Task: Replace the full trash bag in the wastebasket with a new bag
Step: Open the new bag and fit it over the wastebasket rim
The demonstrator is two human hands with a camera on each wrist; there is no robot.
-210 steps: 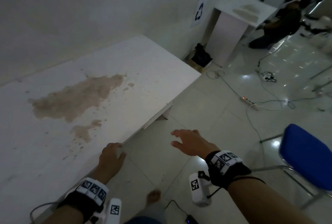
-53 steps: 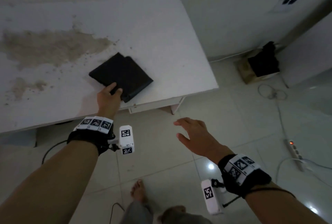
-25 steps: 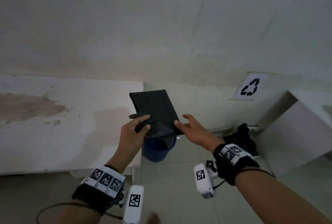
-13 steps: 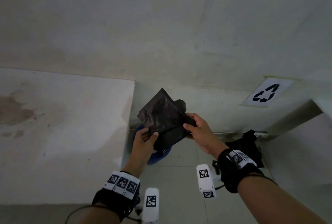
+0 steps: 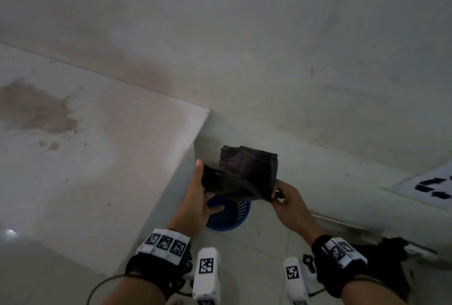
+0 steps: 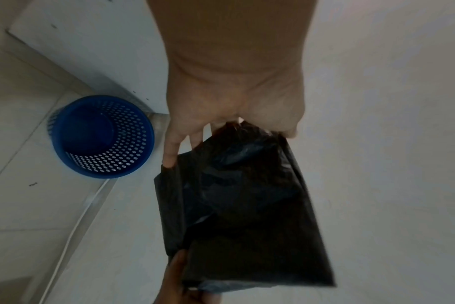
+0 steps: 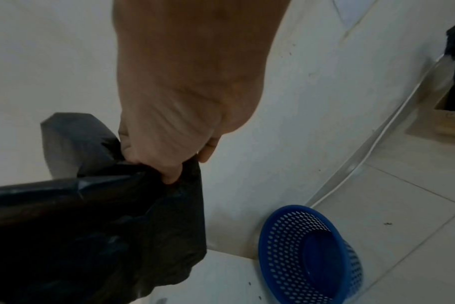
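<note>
Item: black, thin plastic, part-folded trash bag [image 5: 247,177], held above blue perforated plastic wastebasket [image 5: 230,214].
Left hand [image 5: 195,204]: grip pinching bag's edge, directly over wastebasket.
Right hand [image 5: 288,204]: grip clenching opposite edge, beside wastebasket.
Wastebasket: unlined, below bag.

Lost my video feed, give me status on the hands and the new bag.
Left hand and right hand both grip the folded black plastic trash bag, partly unfolded. Blue perforated plastic wastebasket below, unlined. Nothing in the way.

Black wristbands [image 5: 156,268], seemingly tag-marked
</note>
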